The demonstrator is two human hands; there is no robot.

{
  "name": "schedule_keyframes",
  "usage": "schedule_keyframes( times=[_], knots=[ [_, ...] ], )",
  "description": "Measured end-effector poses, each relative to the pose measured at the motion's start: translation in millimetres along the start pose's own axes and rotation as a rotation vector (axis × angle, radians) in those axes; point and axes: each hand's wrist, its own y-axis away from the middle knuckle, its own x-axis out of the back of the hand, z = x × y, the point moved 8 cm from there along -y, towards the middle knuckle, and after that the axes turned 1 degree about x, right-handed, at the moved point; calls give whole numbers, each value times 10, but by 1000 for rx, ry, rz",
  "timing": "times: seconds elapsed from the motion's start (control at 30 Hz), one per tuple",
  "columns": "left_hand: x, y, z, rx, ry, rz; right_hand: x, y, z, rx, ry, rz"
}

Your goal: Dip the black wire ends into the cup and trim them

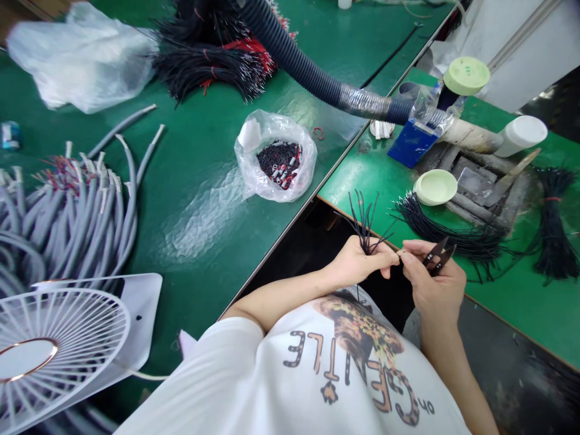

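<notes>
My left hand is closed around a small bunch of thin black wires that stick up out of the fist. My right hand is closed on a small pair of black snips, its fingertips meeting the left hand's at one wire end. Both hands hover over the dark gap between two green tables, in front of my white printed shirt. A fan of loose black wires lies on the right table just beyond my right hand.
A clear bag of small black and red parts sits on the left green table. Grey cables, a white fan, black wire bundles, a corrugated hose, a pale green dish and a tied wire bundle surround me.
</notes>
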Motion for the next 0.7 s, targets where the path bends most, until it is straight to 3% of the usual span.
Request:
schedule_keyframes(
  times=[0.23, 0.47, 0.7],
  knots=[
    [80, 13, -18, 46, -39, 54, -3, 59, 53, -31, 30, -329],
    [57, 44, 48, 12, -52, 35, -11, 171, 37, 69, 245, -435],
    [26, 89, 82, 29, -119, 26, -67, 172, -85, 170, 310, -478]
  ],
)
